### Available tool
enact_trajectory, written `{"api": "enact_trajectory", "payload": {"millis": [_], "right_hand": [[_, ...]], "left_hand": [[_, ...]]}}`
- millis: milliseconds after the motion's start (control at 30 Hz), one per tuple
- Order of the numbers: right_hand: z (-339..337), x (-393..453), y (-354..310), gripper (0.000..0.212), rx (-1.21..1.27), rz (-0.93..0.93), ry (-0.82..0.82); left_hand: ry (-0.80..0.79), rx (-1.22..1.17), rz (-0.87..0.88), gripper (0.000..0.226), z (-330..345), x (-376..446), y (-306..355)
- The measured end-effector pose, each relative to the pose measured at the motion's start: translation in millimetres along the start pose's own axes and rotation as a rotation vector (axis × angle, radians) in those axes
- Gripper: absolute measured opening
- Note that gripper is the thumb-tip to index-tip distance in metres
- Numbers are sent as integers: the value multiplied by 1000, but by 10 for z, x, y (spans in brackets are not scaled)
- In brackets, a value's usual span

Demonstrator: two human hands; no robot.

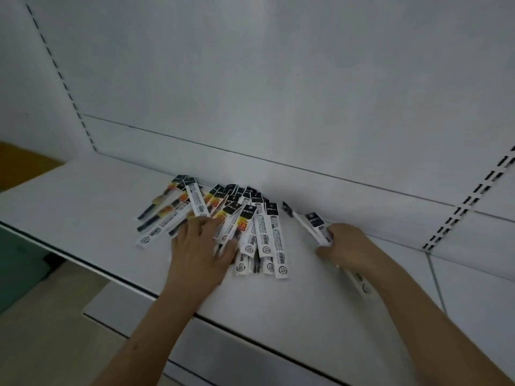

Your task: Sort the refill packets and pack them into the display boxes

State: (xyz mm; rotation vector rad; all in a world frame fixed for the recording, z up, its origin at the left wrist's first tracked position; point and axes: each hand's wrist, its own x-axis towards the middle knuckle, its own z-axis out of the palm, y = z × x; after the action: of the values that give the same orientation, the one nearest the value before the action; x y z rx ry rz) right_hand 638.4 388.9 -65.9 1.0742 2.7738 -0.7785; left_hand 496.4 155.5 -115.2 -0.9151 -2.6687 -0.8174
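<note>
Overall, a white back panel with slotted uprights is seen behind a white shelf; a lower shelf is visible beneath it. A fanned pile of refill packets is spread on the shelf, close against the back panel; some packets show orange-yellow print, others white backs with barcodes. The left hand is laid palm-down on the pile's near edge, fingers extended and spread over several packets; whether any is pinched cannot be told. A small bundle of packets is gripped in the right hand, fingers curled round it, well to the right of the pile. The bundle's dark-headed ends are pointed toward the back panel, its lower ends showing below the wrist.
</note>
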Motion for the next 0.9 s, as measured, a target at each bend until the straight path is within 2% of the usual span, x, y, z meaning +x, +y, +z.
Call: {"api": "enact_trajectory", "payload": {"millis": [100,233,300,367,433,467,567,633,767,900], "right_hand": [[33,-34,-69,21,8,62,26],[178,-59,-319,13,199,72,246],[302,-50,-527,27,171,55,204],[411,-34,-735,60,71,65,124],[447,8,-888,78,-64,72,120],[440,28,-938,76,-97,70,119],[378,80,-971,44,-109,53,73],[347,119,-931,32,-97,52,44],[306,157,-793,29,24,57,-2],[159,38,-617,28,412,-39,-70]], "left_hand": [[-32,82,58,68,77,-26,-12],[4,81,92,69,86,-31,-47],[4,54,90,64,76,-20,-44],[3,36,87,63,75,-9,-48],[-6,13,76,63,69,-1,-56],[-9,0,71,64,68,5,-63],[0,-28,57,64,65,0,-84],[0,-27,58,63,70,1,-81],[10,-31,63,64,76,9,-72],[16,-43,66,68,73,-17,-57]]}}
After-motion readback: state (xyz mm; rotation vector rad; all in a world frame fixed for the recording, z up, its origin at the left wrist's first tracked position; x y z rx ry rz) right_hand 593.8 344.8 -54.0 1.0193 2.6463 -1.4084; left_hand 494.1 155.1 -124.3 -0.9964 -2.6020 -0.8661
